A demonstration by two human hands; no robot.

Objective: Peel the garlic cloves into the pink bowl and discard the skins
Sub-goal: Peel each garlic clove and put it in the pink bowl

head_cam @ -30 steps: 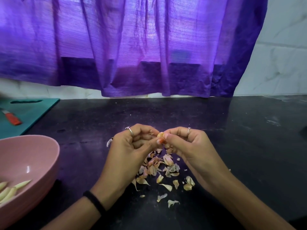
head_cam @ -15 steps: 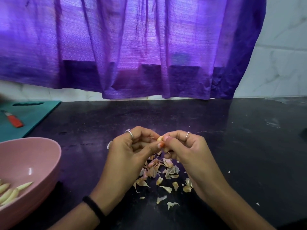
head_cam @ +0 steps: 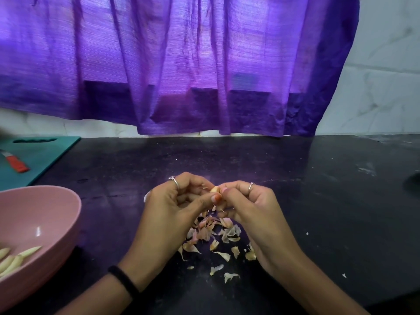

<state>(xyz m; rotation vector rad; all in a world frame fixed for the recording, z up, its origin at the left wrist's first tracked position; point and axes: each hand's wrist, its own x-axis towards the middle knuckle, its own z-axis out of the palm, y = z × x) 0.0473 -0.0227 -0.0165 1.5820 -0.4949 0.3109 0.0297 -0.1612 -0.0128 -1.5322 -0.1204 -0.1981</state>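
A small garlic clove (head_cam: 215,189) sits between the fingertips of both hands above the black counter. My left hand (head_cam: 176,208) curls round it from the left, thumb pressed near its tip. My right hand (head_cam: 250,205) pinches it from the right. Most of the clove is hidden by the fingers. Below the hands lies a heap of papery garlic skins (head_cam: 211,237). The pink bowl (head_cam: 48,214) stands at the lower left with several peeled cloves (head_cam: 16,258) inside.
A teal cutting board (head_cam: 43,155) lies at the far left with a red-handled knife (head_cam: 16,163) on it. A purple curtain (head_cam: 181,64) hangs behind the black counter (head_cam: 318,201). A dark object (head_cam: 412,184) shows at the right edge.
Both hands stay together on the clove, shifting only slightly; the view has tilted a little so the scene sits lower in frame.
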